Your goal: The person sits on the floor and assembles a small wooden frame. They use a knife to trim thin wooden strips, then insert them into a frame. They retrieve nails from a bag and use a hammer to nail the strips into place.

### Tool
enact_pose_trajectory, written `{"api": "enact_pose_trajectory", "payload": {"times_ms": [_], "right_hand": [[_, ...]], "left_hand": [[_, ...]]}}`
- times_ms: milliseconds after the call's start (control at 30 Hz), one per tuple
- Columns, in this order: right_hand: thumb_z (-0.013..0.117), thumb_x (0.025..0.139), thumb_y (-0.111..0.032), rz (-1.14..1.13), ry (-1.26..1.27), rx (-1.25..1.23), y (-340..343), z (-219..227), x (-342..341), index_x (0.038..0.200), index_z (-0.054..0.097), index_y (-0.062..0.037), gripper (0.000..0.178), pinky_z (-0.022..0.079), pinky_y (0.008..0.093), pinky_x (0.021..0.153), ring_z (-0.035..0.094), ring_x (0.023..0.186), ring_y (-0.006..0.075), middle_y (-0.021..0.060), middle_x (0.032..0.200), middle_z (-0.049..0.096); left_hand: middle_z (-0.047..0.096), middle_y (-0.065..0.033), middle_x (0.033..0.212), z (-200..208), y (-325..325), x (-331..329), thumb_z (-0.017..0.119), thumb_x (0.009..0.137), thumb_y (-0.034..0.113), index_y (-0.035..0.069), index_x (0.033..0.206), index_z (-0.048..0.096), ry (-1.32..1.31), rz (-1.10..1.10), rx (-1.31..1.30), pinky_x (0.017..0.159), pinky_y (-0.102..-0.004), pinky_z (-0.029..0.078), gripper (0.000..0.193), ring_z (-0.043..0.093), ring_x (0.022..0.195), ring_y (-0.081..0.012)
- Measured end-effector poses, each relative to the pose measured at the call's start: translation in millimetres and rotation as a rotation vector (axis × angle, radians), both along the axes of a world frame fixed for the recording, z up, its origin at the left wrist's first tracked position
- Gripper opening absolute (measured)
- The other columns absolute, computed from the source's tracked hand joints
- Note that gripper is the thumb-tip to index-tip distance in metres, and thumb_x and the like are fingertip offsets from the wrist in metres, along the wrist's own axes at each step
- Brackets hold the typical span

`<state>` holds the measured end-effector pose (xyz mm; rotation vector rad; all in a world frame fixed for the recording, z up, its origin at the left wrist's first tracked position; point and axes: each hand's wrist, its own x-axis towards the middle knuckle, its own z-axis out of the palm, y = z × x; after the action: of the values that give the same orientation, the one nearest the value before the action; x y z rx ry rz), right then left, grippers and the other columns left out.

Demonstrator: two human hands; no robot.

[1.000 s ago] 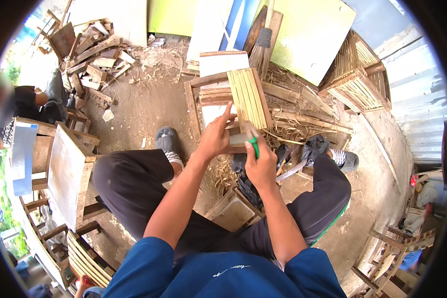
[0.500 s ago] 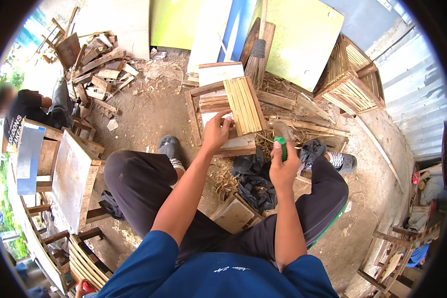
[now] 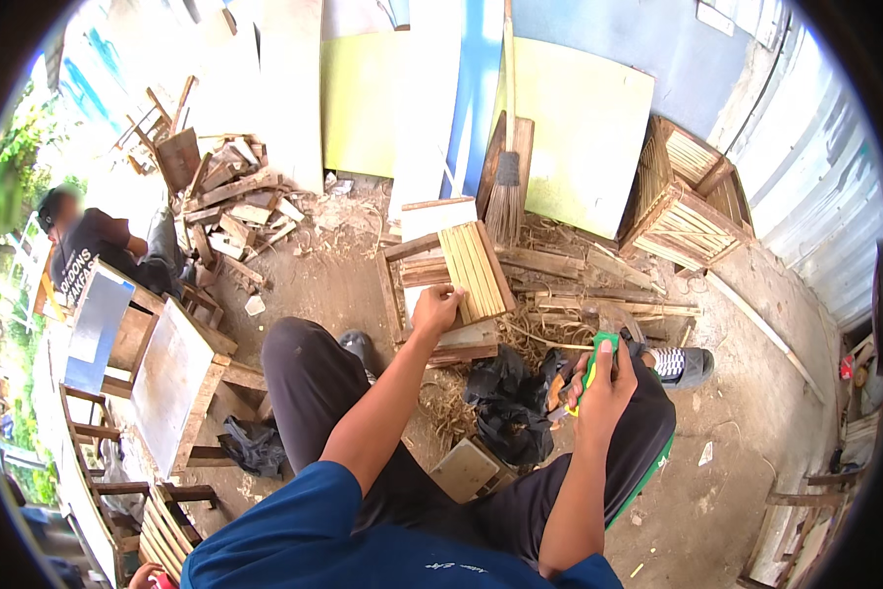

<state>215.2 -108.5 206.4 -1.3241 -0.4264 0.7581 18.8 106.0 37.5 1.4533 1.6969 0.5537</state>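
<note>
A small wooden frame point(image 3: 390, 294) stands between my feet, its right part covered by light bamboo slats point(image 3: 471, 270). My left hand point(image 3: 436, 308) is at the left edge of these slats, thumb and fingertips pinched together. Anything between them is too small to make out. Off to the right, above my right knee, my right hand point(image 3: 606, 385) is closed around a green-handled tool point(image 3: 606, 341) with a yellow strip. Its outer parts are blurred, so its exact kind is unclear. Darker wooden strips point(image 3: 422, 272) lie inside the frame, left of the slats.
Black plastic point(image 3: 510, 393) and wood shavings point(image 3: 446, 407) lie near the frame. A broom point(image 3: 506, 201) leans behind it. Scrap wood point(image 3: 235, 201) is heaped at far left, near a seated person point(image 3: 93, 236). A wooden table point(image 3: 171, 383) stands left, a slatted crate point(image 3: 682, 221) far right.
My right hand has moved right and lower with the green-handled tool, away from the slats. My left hand stays by the slats' left edge. The whole view has shifted.
</note>
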Motion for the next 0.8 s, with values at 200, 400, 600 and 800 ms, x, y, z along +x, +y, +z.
{"api": "enact_pose_trajectory", "payload": {"times_ms": [200,400,600,800], "right_hand": [[0.055,0.111,-0.025,-0.021,0.070,0.078,-14.9,5.0,17.1,0.117,0.060,0.0005,0.026,0.036,0.0243,0.037,0.047,0.044,0.0082,0.0059,0.076,0.055],[0.057,0.111,-0.027,-0.083,0.034,0.072,-16.5,2.1,36.3,0.119,0.061,0.0001,0.029,0.036,0.0245,0.037,0.049,0.045,0.0094,0.0060,0.074,0.057],[0.058,0.110,-0.030,-0.140,0.113,0.082,-15.6,0.4,44.3,0.120,0.061,-0.0004,0.031,0.036,0.0253,0.037,0.048,0.045,0.0101,0.0059,0.074,0.056],[0.060,0.108,-0.033,-0.105,0.213,0.055,-16.8,-1.2,43.3,0.108,0.057,-0.0007,0.033,0.038,0.0276,0.038,0.050,0.049,0.0104,0.0037,0.074,0.053]], "left_hand": [[0.080,-0.0134,0.109,17.6,-22.6,11.0,0.073,0.092,0.055,0.012,0.120,0.080,0.173,-0.009,0.082,0.091,-0.0457,0.055,0.052,0.075,0.103,-0.0340],[0.079,-0.0179,0.101,31.1,-27.3,13.3,0.068,0.094,0.056,0.005,0.110,0.079,0.134,-0.006,0.086,0.086,-0.0457,0.055,0.055,0.075,0.097,-0.0344],[0.073,-0.0098,0.088,70.4,-16.7,-7.9,0.056,0.107,0.044,-0.006,0.112,0.072,-0.429,0.222,0.271,0.078,-0.0367,0.054,0.052,0.066,0.080,-0.0203],[0.058,0.0002,0.077,141.4,-17.6,-60.2,0.052,0.108,0.040,0.008,0.108,0.060,-1.446,0.070,0.103,0.071,-0.0346,0.047,0.033,0.060,0.076,-0.0159]]}}
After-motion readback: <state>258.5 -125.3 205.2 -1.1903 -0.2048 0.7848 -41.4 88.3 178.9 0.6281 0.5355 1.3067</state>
